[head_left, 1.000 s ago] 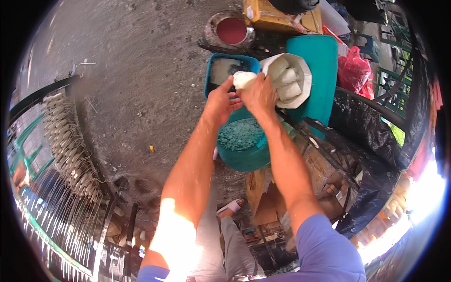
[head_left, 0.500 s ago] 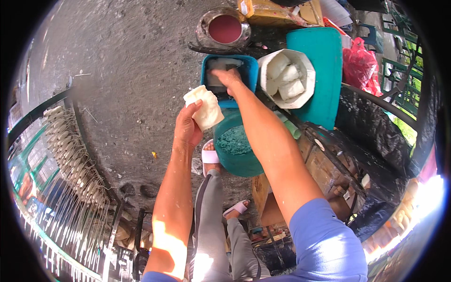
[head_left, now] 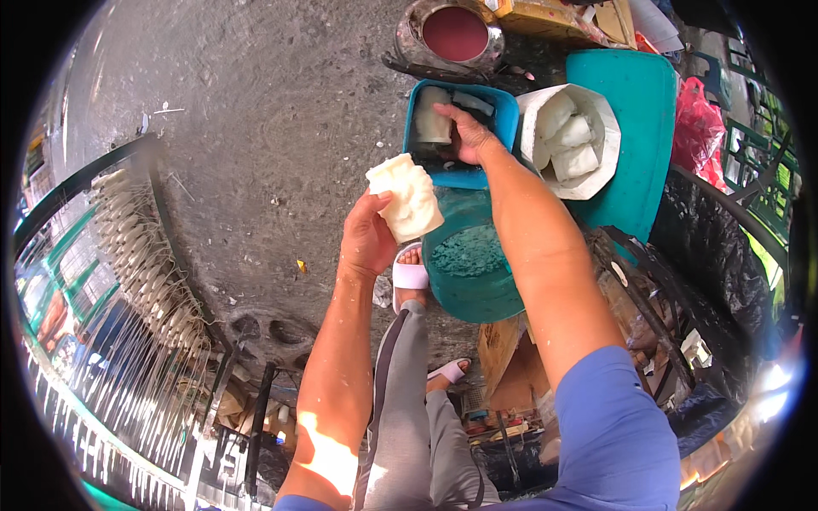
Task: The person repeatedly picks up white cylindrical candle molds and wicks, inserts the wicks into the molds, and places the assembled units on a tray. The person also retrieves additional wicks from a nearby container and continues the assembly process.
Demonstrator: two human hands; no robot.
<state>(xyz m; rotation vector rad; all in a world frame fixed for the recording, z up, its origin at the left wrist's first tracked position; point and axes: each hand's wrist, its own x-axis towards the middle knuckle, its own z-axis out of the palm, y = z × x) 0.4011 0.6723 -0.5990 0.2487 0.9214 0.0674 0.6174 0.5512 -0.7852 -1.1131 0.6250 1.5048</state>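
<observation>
My left hand (head_left: 370, 234) is closed around a cream-white block (head_left: 406, 198) with a lumpy, hollowed face and squared edges, held up near the blue tub. My right hand (head_left: 467, 136) reaches into the blue tub (head_left: 474, 178), gripping the side of a pale grey block (head_left: 433, 117) that stands in it. Some of its fingers are hidden behind the hand. Another greyish piece (head_left: 474, 103) lies at the tub's far side. Right of the tub, a white octagonal container (head_left: 609, 162) holds several white chunks (head_left: 573, 162).
A round teal basin (head_left: 469, 298) with bits in it sits nearest my feet. Beyond the tub stands a metal pot (head_left: 411, 36) of dark pink liquid (head_left: 456, 34). A teal lid (head_left: 622, 196) and red plastic bag (head_left: 697, 136) lie right. On the left, a rack (head_left: 153, 264) holds rows of pale pieces.
The view has shifted, so things sit farther right in the picture. My right hand has drawn back a little inside the tub, exposing the grey block. The left hand keeps hold of its block.
</observation>
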